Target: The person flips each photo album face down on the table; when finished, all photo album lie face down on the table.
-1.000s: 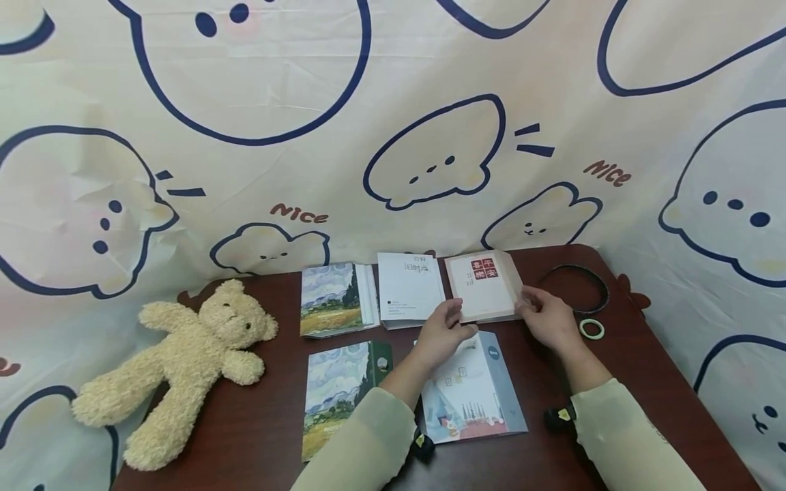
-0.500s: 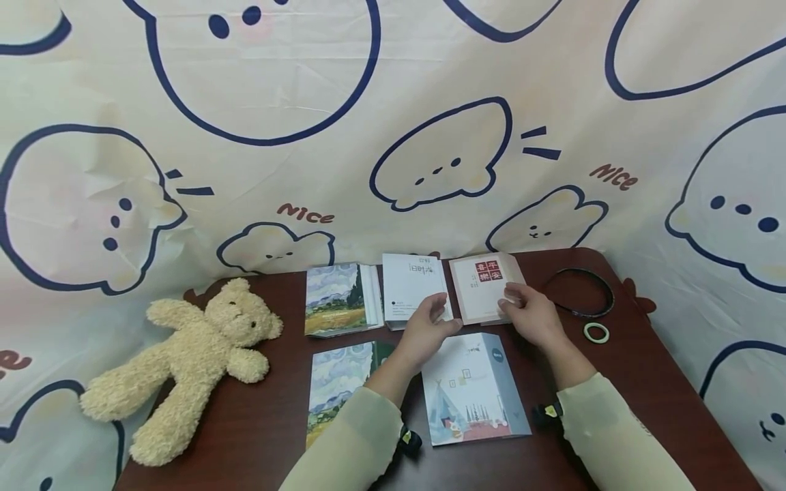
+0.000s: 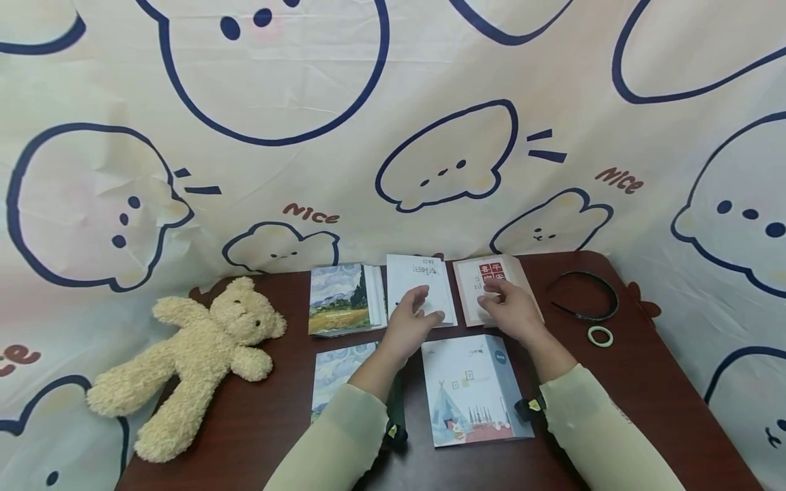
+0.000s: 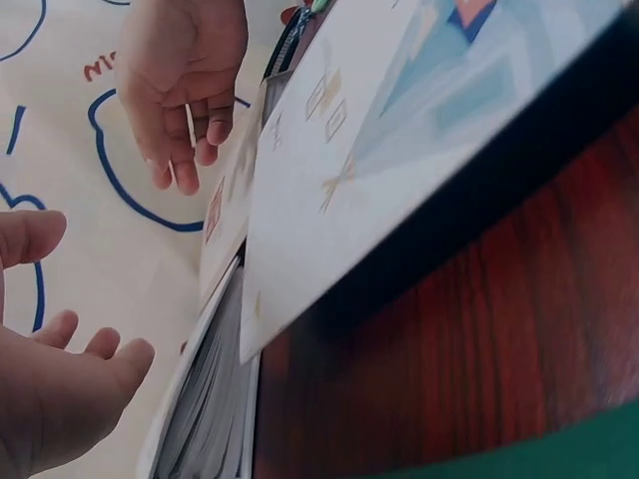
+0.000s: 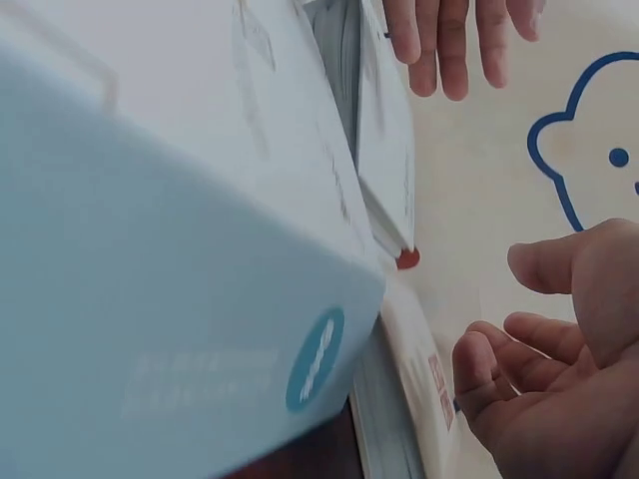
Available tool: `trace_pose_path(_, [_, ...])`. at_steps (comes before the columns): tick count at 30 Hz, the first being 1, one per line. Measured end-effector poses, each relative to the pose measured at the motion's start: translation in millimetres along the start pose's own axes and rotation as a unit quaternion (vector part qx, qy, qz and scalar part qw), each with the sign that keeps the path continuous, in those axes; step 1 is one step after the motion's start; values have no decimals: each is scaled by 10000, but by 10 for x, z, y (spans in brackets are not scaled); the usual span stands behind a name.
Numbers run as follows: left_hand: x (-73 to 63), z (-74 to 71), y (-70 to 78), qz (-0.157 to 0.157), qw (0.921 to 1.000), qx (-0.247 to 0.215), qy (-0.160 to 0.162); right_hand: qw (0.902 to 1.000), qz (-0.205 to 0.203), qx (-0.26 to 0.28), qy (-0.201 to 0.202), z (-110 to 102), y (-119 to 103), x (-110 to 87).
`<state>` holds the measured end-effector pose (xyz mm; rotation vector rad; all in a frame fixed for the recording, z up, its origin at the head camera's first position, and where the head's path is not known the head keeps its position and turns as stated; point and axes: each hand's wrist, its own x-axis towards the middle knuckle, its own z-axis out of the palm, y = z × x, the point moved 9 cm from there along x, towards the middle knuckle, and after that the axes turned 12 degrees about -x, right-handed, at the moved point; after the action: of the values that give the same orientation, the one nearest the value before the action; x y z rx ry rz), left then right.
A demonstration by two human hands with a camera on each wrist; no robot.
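Observation:
My left hand (image 3: 405, 327) hovers over the front of a white book (image 3: 424, 276) in the back row, fingers loosely bent and holding nothing. Beside it my right hand (image 3: 512, 310) hangs over a cream book (image 3: 469, 293) with a red four-character stamp, thumb and fingers apart. Nearer the front lies a white and pale-blue box (image 3: 467, 389) with a tent drawing; in the right wrist view its blue side (image 5: 180, 279) fills the left. Page edges (image 4: 215, 399) of a book show in the left wrist view. My left forearm covers part of a landscape-painted box (image 3: 340, 365).
A landscape-painted book (image 3: 334, 293) stands at the back left of the row. A cream teddy bear (image 3: 202, 354) lies on the left of the brown table (image 3: 270, 429). On the right are a black headband (image 3: 604, 314) and a pale green ring (image 3: 600, 336). A cartoon-printed cloth hangs behind.
Both hands have shifted left: the left from the gap between books to over the white book, the right from the cream book's right edge to above its cover. The books stay in place.

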<state>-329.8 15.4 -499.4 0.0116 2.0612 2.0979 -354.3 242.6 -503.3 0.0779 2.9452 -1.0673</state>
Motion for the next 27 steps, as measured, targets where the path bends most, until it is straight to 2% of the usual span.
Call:
trace_pose_path(14, [-4,-326,82,31,9994,-210,285,9994,-296,-22,-159,211,-354,32])
trace_pose_path(21, [5,-490,83,188,9985,-111,501,9981,-396,-162,-442,337,-448,64])
trace_pose_path(27, [-13,-586,70,190,9977,-6,647,9950,-699,-352,-628,442,-588,83])
